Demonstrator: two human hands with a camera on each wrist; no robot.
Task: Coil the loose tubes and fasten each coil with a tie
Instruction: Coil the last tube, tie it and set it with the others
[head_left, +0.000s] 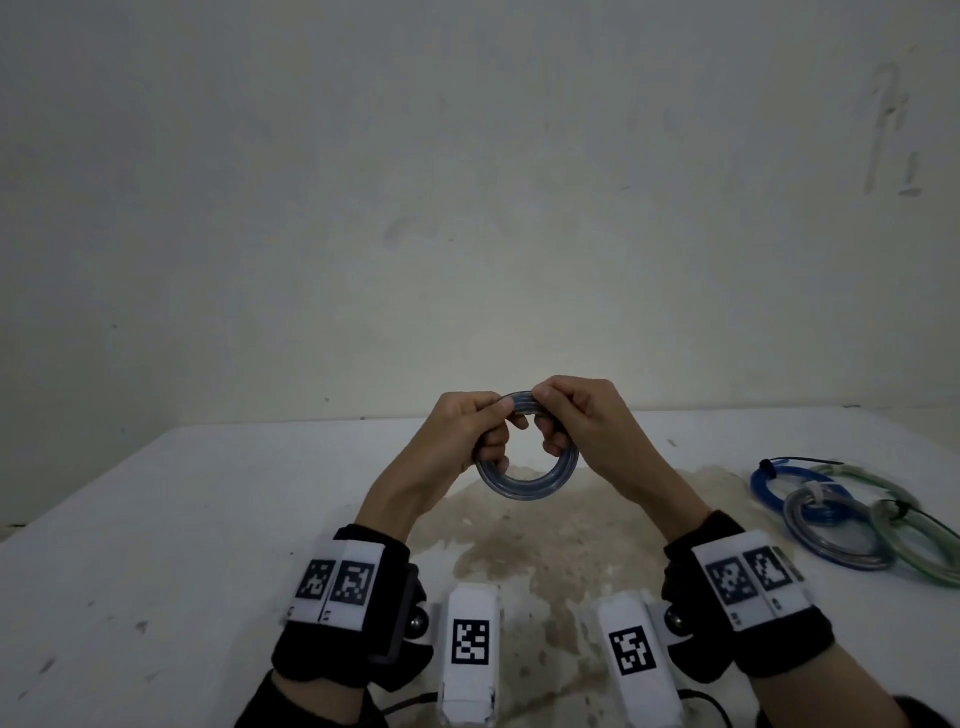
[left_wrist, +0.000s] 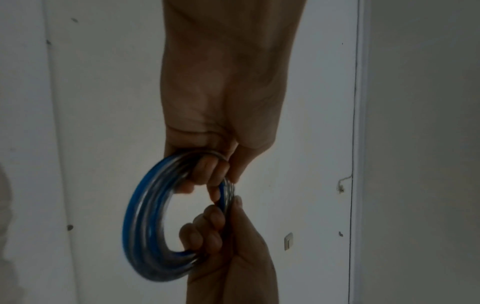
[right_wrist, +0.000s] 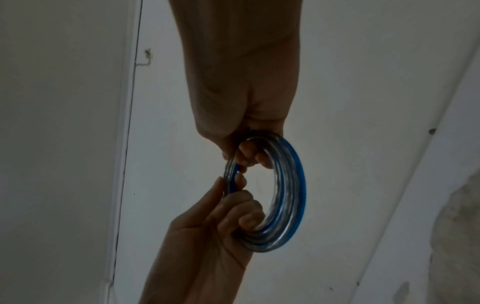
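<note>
1. The wall (head_left: 467, 182) is pale and scuffed; it fills the upper part of the head view behind everything else.
2. The table (head_left: 156, 519) is white, with a brownish stained patch (head_left: 519, 545) at its middle, directly under the raised hands.
3. At about 3 o'clock from the hands, a pile of finished coils (head_left: 852, 514) lies on the table near its right edge: a blue coil (head_left: 763, 488), a clear coil (head_left: 831, 551) overlapping it, and greenish coils (head_left: 930, 561) touching these on the right. Thin dark ties (head_left: 810, 460) stick out from the pile.
4. Each wrist wears a black band with white printed marker squares, the left wrist band (head_left: 343, 587) at 7 o'clock and the right wrist band (head_left: 748, 577) at 5 o'clock of the held coil.
5. The left hand (head_left: 467, 431) grips the 9 to 11 o'clock part of the coil, fingers curled through its opening and thumb pressing from outside; the left wrist view shows the same grip.
6. The right hand (head_left: 576, 421) grips the 1 to 3 o'clock part, fingers hooked through the ring, thumb and forefinger pinching the top strands just beside the left thumb.
7. The coil of tube (head_left: 524, 486), clear turns with a blue one on one face, is held upright above the table between both hands, well apart from the pile. In the right wrist view (right_wrist: 288, 197) the blue turn lies on the outer edge. Whether a tie is on it cannot be told.
</note>
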